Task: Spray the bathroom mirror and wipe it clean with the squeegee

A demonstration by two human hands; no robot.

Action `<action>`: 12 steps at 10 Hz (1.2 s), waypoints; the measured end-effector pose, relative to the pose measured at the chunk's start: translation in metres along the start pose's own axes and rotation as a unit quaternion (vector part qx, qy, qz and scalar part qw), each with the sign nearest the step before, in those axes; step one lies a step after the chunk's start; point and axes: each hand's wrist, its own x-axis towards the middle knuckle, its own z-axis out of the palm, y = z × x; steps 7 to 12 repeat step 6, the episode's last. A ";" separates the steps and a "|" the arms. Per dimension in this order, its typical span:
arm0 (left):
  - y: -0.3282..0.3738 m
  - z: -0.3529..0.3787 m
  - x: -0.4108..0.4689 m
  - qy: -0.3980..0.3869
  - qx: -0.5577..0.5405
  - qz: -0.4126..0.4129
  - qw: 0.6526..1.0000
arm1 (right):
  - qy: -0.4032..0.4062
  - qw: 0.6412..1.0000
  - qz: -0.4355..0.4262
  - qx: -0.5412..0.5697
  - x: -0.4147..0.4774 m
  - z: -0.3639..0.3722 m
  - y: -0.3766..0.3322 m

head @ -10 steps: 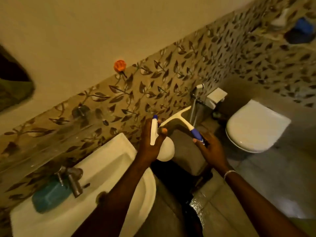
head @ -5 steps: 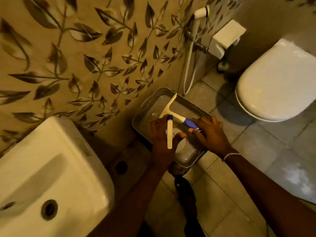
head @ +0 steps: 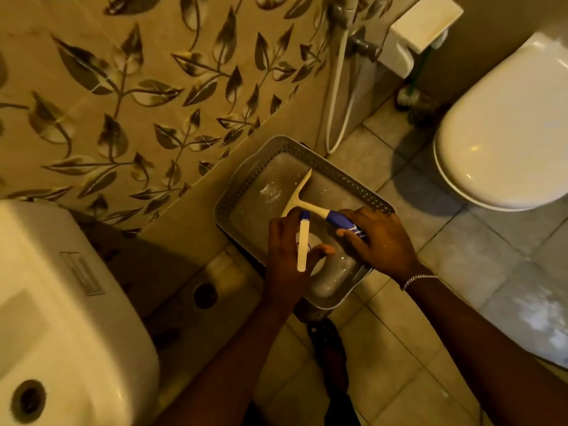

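Both hands are low over a grey perforated basket (head: 353, 182) that sits on the tiled floor (head: 461, 247) against the leaf-patterned wall (head: 138, 103). The left hand (head: 285, 256) is wrapped around the neck of a spray bottle (head: 302, 247), fingers curled closed on it, the thumb tip showing on the far side; the bottle's white trigger bar with a blue tip points up toward the camera, and its pale body hangs inside the basket. The right hand (head: 378, 238) grips the blue handle of the squeegee (head: 299, 195), fingers folded over it, while the cream T-shaped blade lies down in the basket, touching or just above its clear lining; which one cannot be told. A chain bracelet (head: 419, 279) circles the right wrist. The white sink (head: 61, 302) stands at the left, bearing a small metallic plate whose writing is too blurred to read. The closed white toilet (head: 507, 133) stands at the right, a hose (head: 338, 87) hanging on the wall between. No brand or label is legible on bottle or squeegee
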 end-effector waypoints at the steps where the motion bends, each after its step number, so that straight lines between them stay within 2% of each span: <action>1: -0.002 0.002 -0.001 0.001 0.022 -0.010 1.000 | 0.006 1.000 0.001 0.003 -0.002 -0.002 0.000; 4: -0.020 -0.030 -0.019 -0.056 0.041 -0.067 0.995 | -0.026 1.000 0.013 0.012 -0.009 -0.014 -0.014; 6: -0.001 -0.066 -0.033 -0.084 0.061 -0.055 0.993 | -0.042 0.998 0.050 0.004 -0.031 -0.025 -0.027; 12: -0.001 -0.066 -0.033 -0.084 0.061 -0.055 0.993 | -0.042 0.998 0.050 0.004 -0.031 -0.025 -0.027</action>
